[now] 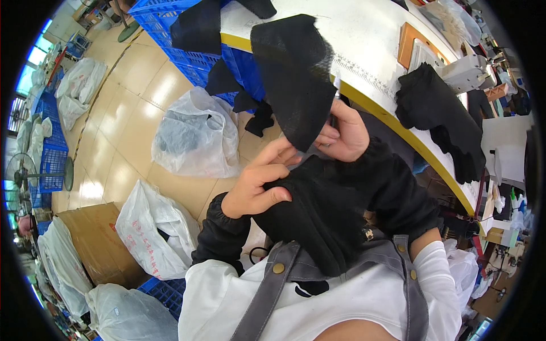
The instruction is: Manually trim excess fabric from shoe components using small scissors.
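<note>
A black fabric piece [293, 74] hangs from the table edge down to my hands, its lower corner between them. My left hand [259, 179] is closed on that lower corner, thumb stretched out over more black cloth. My right hand [348, 133] is curled at the fabric's right edge, closed round a slim tool [337, 85] with a metallic upper end; its exact kind is too small to tell. Folded black cloth [318, 210] lies over my lap and against my apron. Black sleeve covers [392, 182] wrap both forearms.
The curved white table [364, 68] has a yellow edge and a ruler scale. Black fabric pieces [438, 113] drape over its right side beside a sewing machine [466, 74]. A blue crate [187, 57], plastic bags [196, 133] and a cardboard box [102, 244] stand at the left.
</note>
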Available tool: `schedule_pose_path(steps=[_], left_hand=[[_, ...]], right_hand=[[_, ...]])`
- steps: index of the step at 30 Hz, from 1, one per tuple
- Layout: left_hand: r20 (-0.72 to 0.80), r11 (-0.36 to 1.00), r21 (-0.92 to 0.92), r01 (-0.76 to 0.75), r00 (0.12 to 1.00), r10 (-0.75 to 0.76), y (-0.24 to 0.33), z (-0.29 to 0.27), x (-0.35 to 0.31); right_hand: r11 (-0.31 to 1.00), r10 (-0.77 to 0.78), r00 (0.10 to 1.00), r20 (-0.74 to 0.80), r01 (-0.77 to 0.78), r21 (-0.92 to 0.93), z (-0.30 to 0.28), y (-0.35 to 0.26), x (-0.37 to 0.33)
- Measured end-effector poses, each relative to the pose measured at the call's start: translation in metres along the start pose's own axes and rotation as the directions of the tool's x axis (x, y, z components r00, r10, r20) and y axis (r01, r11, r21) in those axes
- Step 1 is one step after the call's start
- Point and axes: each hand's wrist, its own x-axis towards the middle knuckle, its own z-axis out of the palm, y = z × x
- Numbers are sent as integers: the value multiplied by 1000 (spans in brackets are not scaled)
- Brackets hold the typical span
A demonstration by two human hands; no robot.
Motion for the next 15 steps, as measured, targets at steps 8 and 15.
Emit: schedule_pose_path(steps=[8,15], left_hand=[[-106,957,283,-64,990,98,13,-8,1],[-290,912,330,244,945,-148,2,13,1]], right_hand=[[-251,-443,883,156,45,-967,24,-3,-34],[8,-129,988,83,85,-996,18,-8,-44]])
